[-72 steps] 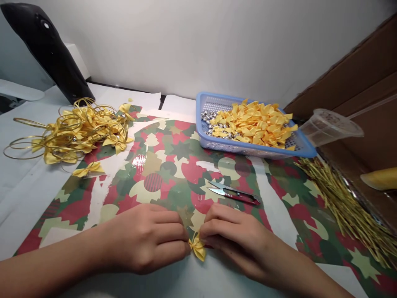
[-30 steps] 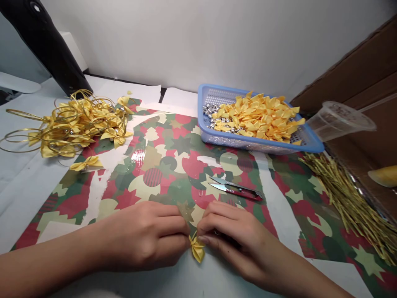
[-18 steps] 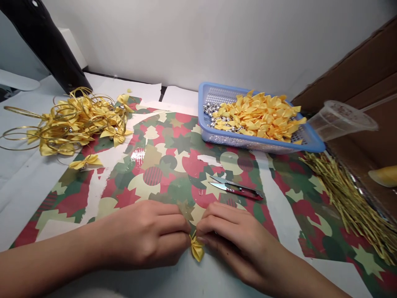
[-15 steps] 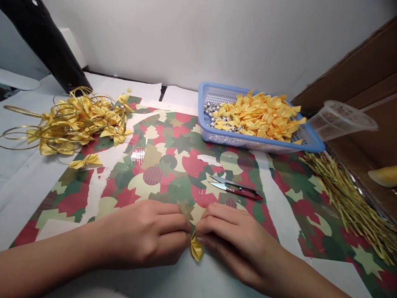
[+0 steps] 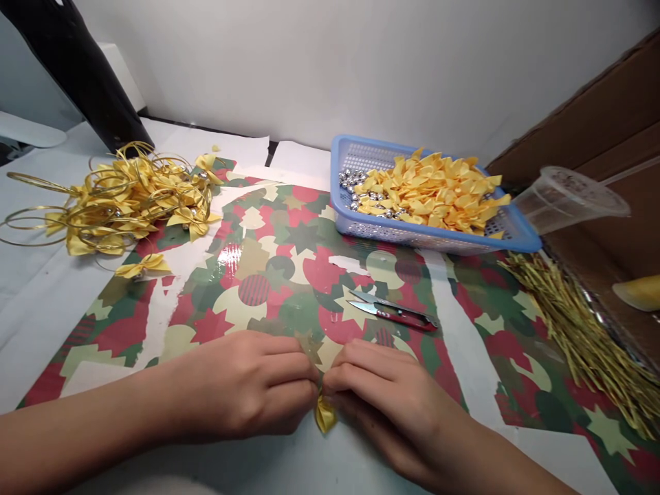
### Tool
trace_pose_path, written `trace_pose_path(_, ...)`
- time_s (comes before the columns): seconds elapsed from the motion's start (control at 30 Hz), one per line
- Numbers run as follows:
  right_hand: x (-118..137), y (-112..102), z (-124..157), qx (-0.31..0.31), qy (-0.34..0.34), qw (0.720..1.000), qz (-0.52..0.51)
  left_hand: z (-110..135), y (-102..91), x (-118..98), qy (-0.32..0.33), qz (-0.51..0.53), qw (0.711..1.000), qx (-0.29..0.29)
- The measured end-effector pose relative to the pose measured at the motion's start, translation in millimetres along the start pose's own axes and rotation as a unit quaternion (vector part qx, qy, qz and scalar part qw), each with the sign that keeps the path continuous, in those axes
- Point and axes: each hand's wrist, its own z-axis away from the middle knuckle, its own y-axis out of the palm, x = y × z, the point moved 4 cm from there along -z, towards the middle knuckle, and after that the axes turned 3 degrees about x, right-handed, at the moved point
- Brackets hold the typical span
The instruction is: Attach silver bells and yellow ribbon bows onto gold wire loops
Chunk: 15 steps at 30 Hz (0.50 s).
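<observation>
At the near edge of the table, a small yellow ribbon bow [image 5: 324, 415] pokes out below my fingertips. My left hand [image 5: 252, 385] is closed in a pinch at its left side, fingers curled under. From the right, my right hand [image 5: 384, 395] pinches the same bow, thumb and forefinger pressed together. The two hands almost touch, and their fingers hide the bow's upper part. Just beyond my right hand lies a pair of thread snips [image 5: 397, 316] with a red handle, blades pointing left.
A blue basket [image 5: 438, 242] at the back holds yellow ribbon bows [image 5: 438, 189] and silver beads [image 5: 353, 180]. Finished-looking bows with gold cord loops [image 5: 128, 199] are heaped at left. Gold stems [image 5: 582, 337], a clear plastic cup [image 5: 562, 199] and cardboard [image 5: 613, 124] stand right.
My right fingers have shifted slightly left against the bow, and a little less of it shows. Both hands keep their pinch; the other things stay put.
</observation>
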Motion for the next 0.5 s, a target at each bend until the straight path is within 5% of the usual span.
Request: trace_pose_path(0.5, -3, -10, 2, 0.002, -0.025, 1.0, -0.004, -1, -0.2, 2, -0.002, 0.017, 1.0, -0.006)
